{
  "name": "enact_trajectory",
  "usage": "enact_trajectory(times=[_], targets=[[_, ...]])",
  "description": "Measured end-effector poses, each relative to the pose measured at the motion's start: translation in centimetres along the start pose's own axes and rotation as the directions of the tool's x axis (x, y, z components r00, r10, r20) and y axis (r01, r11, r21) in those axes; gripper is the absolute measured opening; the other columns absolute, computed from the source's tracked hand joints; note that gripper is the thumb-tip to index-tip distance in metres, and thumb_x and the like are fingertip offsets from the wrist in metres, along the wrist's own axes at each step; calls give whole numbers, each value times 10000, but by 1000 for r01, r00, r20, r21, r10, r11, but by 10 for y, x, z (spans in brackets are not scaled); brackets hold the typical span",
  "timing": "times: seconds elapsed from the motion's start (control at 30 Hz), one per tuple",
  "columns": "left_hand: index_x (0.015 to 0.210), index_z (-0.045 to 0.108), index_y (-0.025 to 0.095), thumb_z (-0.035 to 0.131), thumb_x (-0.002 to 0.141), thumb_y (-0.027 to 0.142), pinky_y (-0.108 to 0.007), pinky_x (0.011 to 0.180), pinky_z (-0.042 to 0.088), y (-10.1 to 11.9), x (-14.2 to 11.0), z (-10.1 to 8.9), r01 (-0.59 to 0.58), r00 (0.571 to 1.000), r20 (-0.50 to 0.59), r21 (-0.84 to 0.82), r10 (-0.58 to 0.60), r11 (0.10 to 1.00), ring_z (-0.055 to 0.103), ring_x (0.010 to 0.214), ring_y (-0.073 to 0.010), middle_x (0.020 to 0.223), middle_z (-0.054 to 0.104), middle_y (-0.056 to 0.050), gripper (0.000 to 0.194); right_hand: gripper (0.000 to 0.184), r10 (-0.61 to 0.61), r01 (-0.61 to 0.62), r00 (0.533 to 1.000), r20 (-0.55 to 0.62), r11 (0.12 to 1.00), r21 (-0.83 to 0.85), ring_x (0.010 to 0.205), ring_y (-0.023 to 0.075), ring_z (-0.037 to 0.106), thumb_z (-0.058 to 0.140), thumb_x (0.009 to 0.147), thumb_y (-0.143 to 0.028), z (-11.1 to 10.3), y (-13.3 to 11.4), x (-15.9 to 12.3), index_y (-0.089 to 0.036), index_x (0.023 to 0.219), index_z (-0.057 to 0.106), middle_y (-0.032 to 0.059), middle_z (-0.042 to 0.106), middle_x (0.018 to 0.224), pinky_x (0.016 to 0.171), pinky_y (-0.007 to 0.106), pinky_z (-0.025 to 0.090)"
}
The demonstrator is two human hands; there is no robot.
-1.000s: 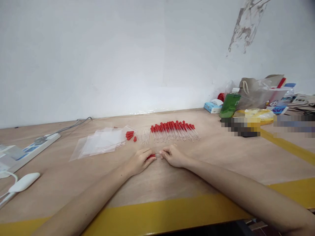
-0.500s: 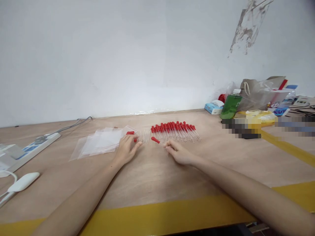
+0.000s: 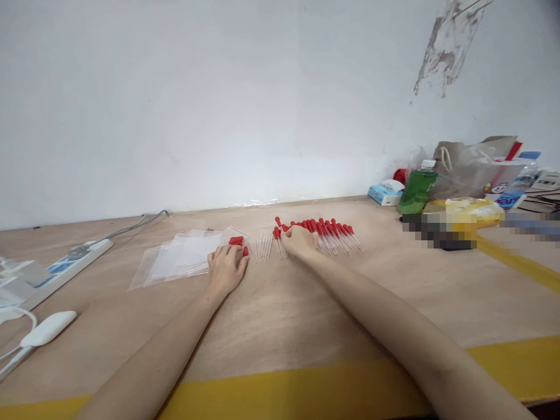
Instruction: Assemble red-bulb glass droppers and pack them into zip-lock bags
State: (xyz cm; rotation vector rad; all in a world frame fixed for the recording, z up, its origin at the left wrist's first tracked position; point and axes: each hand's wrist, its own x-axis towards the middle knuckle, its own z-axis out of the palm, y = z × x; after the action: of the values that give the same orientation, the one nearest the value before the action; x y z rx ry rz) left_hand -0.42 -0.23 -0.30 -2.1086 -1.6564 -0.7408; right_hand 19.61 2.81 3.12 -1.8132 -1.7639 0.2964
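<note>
My right hand (image 3: 300,240) is closed in a pinch at the left end of a row of red-bulbed glass droppers (image 3: 335,228). It holds a dropper (image 3: 277,221) whose red bulb sticks up past the others; its tube is partly hidden by my fingers. My left hand (image 3: 225,267) rests on the table with bent fingers and the thumb apart, holding nothing I can see. Just beyond its fingertips lie loose red rubber bulbs (image 3: 236,240). Between my hands, several bare glass tubes (image 3: 262,247) lie side by side.
Clear plastic bags (image 3: 184,254) lie fanned out behind my left hand. A power strip (image 3: 65,271) with cables sits at the left. Toward the right stand a tissue pack (image 3: 385,193), a green bottle (image 3: 417,189) and a paper bag (image 3: 455,166). Yellow tape (image 3: 280,388) runs along the front edge.
My right hand has moved forward and left with the dropper, bringing it from in front of the row to its left end, bulb now pointing away. My left hand has barely moved.
</note>
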Motion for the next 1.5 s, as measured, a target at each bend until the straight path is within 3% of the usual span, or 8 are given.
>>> enact_trajectory(times=[0.17,0.27,0.37,0.57,0.77,1.0,1.23,1.5], targets=[[887,580,204,447,813,403,-404,784,305,1,-3,-2,38,999,-23,-86,-40,996,461,956,-264,981,578,-83,251,302,13,-21,998,-60,992,-128,732,218,582,393,792,-318,20,-3,6,-147,704,625,100,644,715,789,402,243],[897,586,201,429,808,422,-405,827,330,-4,11,-7,206,974,-39,-232,-221,951,439,1012,-267,1004,557,-88,285,304,6,-14,999,-47,982,-186,720,232,588,393,787,-320,22,1,8,-148,680,620,112,646,714,789,413,228],[924,576,166,383,817,393,-360,832,375,-19,40,-10,341,937,60,-355,-343,870,484,991,-237,993,579,-89,317,320,-20,12,999,-33,974,-225,716,236,591,407,786,-370,21,5,8,-148,695,619,117,650,729,796,417,216],[825,624,179,509,724,354,-318,821,387,-42,79,6,346,936,187,-341,-297,874,550,919,-236,891,651,-59,233,342,-111,99,992,-58,978,-184,735,196,580,377,816,-435,21,4,-3,-185,769,607,67,651,741,805,390,208],[718,620,171,396,773,372,-281,660,413,-36,68,24,311,932,293,-338,-215,888,594,732,-207,768,663,-47,306,348,-163,163,986,19,960,-229,775,207,579,375,821,-422,33,-10,-12,-183,762,621,83,653,759,823,400,199],[584,565,184,318,808,387,-262,617,392,-22,53,13,228,927,366,-375,-83,899,551,580,-155,591,607,-1,391,228,-69,96,989,128,971,-221,796,222,593,496,744,-330,34,-27,7,-158,778,641,119,657,812,838,400,219],[754,613,200,386,788,404,-251,673,422,-23,43,7,222,932,358,-420,-64,880,580,688,-159,728,650,3,307,178,34,18,976,214,971,-238,794,237,605,537,691,-226,30,-34,21,-171,816,650,127,662,825,816,408,275],[861,571,178,552,687,467,-326,781,415,-27,41,7,195,971,203,-367,-127,909,519,931,-228,945,559,-81,338,202,19,34,970,243,977,-212,801,230,605,509,727,-288,21,-36,14,-168,829,636,116,657,813,749,352,344]])
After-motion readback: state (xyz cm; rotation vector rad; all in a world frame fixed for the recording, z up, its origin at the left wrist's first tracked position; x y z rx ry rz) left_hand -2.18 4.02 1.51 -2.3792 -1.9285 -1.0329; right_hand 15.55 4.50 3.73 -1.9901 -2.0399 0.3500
